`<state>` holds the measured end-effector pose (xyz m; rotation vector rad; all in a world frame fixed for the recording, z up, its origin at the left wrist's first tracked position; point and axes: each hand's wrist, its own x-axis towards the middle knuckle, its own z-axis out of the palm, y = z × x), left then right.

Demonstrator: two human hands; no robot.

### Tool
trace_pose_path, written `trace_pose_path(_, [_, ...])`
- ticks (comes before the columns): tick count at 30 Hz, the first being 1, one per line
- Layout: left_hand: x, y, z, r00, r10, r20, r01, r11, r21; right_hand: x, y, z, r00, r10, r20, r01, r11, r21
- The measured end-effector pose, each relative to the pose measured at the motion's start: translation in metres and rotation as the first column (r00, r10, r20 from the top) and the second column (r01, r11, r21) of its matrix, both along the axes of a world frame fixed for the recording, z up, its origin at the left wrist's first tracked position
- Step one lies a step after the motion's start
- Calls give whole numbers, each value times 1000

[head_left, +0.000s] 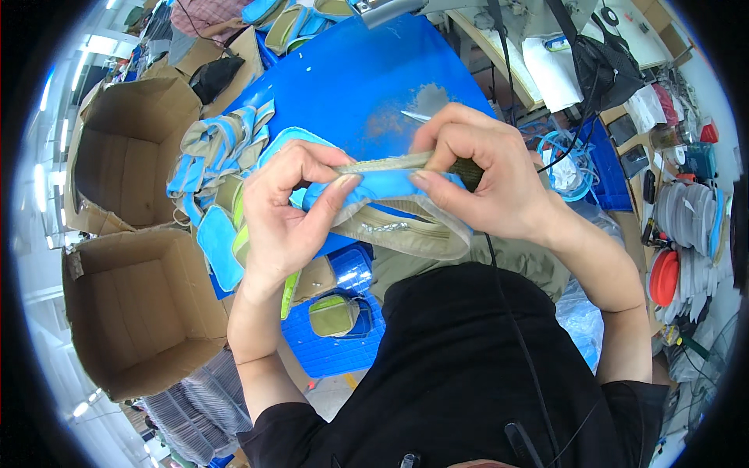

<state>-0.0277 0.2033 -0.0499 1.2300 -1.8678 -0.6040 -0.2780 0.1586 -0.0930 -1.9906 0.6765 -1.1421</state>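
Both hands stretch one edge of a blue and khaki sewn fabric pouch piece over the blue table. My left hand pinches that edge between thumb and fingers. On the same edge, farther right, my right hand pinches with its thumb underneath. Below the edge the piece hangs in a loop, showing its khaki inner side and a shiny strip that looks like a zipper. A thin pale pointed thing sticks out beside my right fingers; whether it is held or lies on the table, I cannot tell.
A heap of blue and khaki fabric pieces lies left of my hands on the blue table. Two open cardboard boxes stand farther left. A machine's metal part sits at the far edge. Another green and khaki pouch lies below.
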Motion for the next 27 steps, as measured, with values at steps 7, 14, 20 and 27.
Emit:
trace_pose_path(7, [-2, 5, -5, 997, -30, -71, 34, 998, 48, -4, 8, -7, 999, -12, 35, 11, 1000, 7])
trace_pose_path(14, [-9, 3, -5, 991, -27, -130, 39, 995, 89, -13, 9, -8, 998, -23, 63, 22, 1000, 18])
trace_pose_path(20, [-8, -1, -1, 995, -21, -102, 31, 995, 96, -12, 1, -11, 994, 9, 112, -14, 999, 44])
trace_pose_path(27, [-11, -7, 3, 988, -13, -152, 42, 981, 187, -11, -9, -16, 988, 50, 144, -74, 983, 166])
